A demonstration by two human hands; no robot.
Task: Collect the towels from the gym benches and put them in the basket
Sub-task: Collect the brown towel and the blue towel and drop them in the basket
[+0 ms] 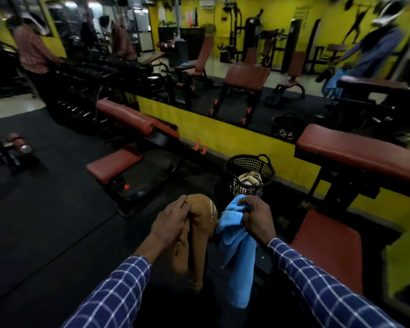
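1. A person in blue checked sleeves is standing over a black mesh basket (245, 188) on a gym floor, carrying one towel in each hand.
2. The left hand (173, 218) is clutching a brown towel (199, 235), its fingers curling round the bunched top, on the near side of the basket and to its left.
3. The right hand (256, 216) is gripping a blue towel (237, 252) in a closed fist, just short of the basket's near wall.
4. Both towels are hanging lengthwise, their long axes running straight down from the hands towards the floor.
5. The basket is sitting directly ahead of the hands and lower than them, with a pale striped towel (249, 179) lying inside. The right hand is looking the nearer of the two, so the drop is likely calling for a short reach forward and down, the blue towel first.
6. A red-padded bench (360, 152) is standing to the right of the basket, another bench (123, 114) well to its left, and a yellow wall (223, 133) is running behind it.
7. No brand, label or writing is showing clearly enough to read.
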